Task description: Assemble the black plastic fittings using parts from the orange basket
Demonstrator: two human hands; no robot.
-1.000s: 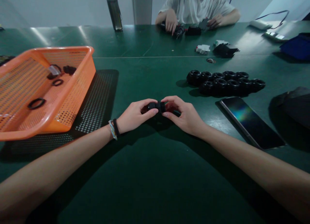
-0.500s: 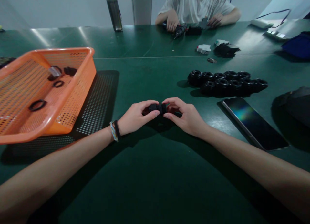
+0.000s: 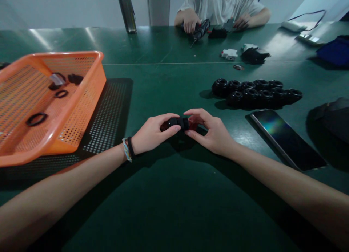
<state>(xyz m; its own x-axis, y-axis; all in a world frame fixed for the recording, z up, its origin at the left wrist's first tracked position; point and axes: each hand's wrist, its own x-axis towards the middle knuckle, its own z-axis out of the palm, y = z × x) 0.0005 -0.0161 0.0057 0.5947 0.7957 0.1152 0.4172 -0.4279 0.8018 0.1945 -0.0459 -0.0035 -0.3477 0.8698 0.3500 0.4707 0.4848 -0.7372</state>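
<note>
Near the middle of the table, my left hand (image 3: 152, 132) is closed around a small black cable gland (image 3: 178, 124), thumb in front and fingers behind. The gland lies sideways, its ribbed end pointing right. At that end is my right hand (image 3: 209, 130), thumb below and index finger above, curled loosely around it. Whether every fingertip touches the gland is hard to see. My fingers hide part of it. Several glossy black domed fittings (image 3: 251, 94) with holes in their tops stand grouped at the right, beyond my right hand.
An orange perforated basket (image 3: 89, 99) at left holds black rings (image 3: 36, 118) and other small parts. A phone (image 3: 289, 139) lies right of my right hand, by a dark object (image 3: 335, 117). Across the green table, a person's hand (image 3: 191, 21) holds a power screwdriver (image 3: 201, 29). A bottle (image 3: 127, 12) stands behind.
My right fingers have spread a little around the gland's right end, showing more of it. My left hand keeps its hold. The person opposite has swung the screwdriver to a new angle.
</note>
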